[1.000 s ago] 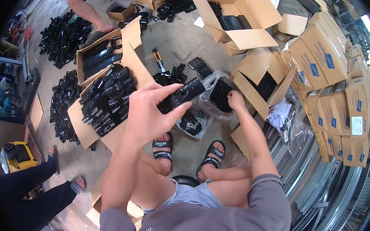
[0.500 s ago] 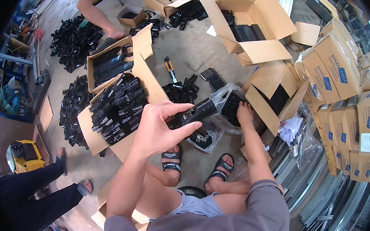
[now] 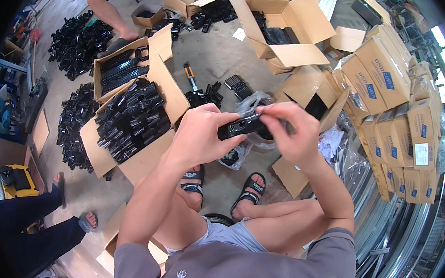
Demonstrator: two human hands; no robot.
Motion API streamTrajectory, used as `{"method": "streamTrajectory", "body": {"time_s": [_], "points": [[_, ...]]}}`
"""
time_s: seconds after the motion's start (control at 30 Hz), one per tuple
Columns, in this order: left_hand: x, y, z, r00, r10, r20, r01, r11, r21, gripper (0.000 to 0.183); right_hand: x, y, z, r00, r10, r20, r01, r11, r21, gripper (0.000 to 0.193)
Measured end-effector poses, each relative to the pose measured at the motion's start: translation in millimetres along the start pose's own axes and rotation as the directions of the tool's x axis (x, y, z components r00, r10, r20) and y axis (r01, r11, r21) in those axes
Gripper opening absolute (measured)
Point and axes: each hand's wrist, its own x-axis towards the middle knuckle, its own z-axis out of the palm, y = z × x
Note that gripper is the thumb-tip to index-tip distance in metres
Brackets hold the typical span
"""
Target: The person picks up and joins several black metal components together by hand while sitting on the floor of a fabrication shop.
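Work on the black tube (image 3: 238,127) appears under way rather than finished: it is held up in front of the person, clear of the floor, not yet set down among the others. The left hand (image 3: 207,132) is partly closed, thumb and fingers gripping the tube's near end from either side; the right hand (image 3: 292,131) is curled, thumb and fingertips drawn together at the far end. Whether those fingertips also pinch a small part, or whether anything is seated in the tube, cannot be told. Plenty of similar pieces lie loose in the near box (image 3: 94,144), and a dark heap (image 3: 81,44) spreads over the floor beyond, but which are done and which are left does not show. The tube is glossy, smooth and straight-sided, with an opening in its upper face. Behind it, a bag (image 3: 257,99) of thin, crumpled clear plastic catches the light, partly hidden by the right hand. The far box (image 3: 299,56) is matt brown cardboard with stiff, splayed flaps and ribbed black pieces inside. A slim tool (image 3: 189,73) with an orange-and-black handle lies on the scuffed grey floor (image 3: 215,60).
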Motion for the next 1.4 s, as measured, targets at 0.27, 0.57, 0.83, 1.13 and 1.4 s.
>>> {"method": "streamTrajectory", "body": {"time_s": [0.27, 0.57, 0.83, 1.13, 1.4], "points": [[-8.8, 12.0, 6.5, 0.993, 0.114, 0.008, -0.114, 0.993, 0.028, 0.037, -7.8, -15.9, -7.5, 0.876, -0.369, 0.310, 0.461, 0.830, -0.315, 0.014], [-17.9, 10.8, 4.6, 0.987, 0.161, 0.002, -0.161, 0.987, 0.029, 0.039, -8.7, -37.3, -3.3, 0.851, -0.321, 0.416, 0.470, 0.820, -0.327, 0.014], [-17.1, 11.0, 2.4, 0.990, 0.141, 0.015, -0.142, 0.988, 0.060, 0.039, -15.5, -37.8, -3.8, 0.856, -0.297, 0.423, 0.451, 0.829, -0.330, 0.014], [-11.4, 12.7, -2.5, 0.995, 0.009, 0.095, -0.001, 0.997, -0.078, 0.042, -32.8, -27.2, -8.9, 0.972, 0.076, 0.224, -0.087, 0.995, 0.040, 0.034], [-14.6, 18.7, 13.1, 0.986, -0.073, 0.152, 0.144, 0.835, -0.532, 0.045, -43.5, -5.6, -16.1, 0.933, 0.237, 0.270, -0.317, 0.896, 0.311, 0.031]]}}
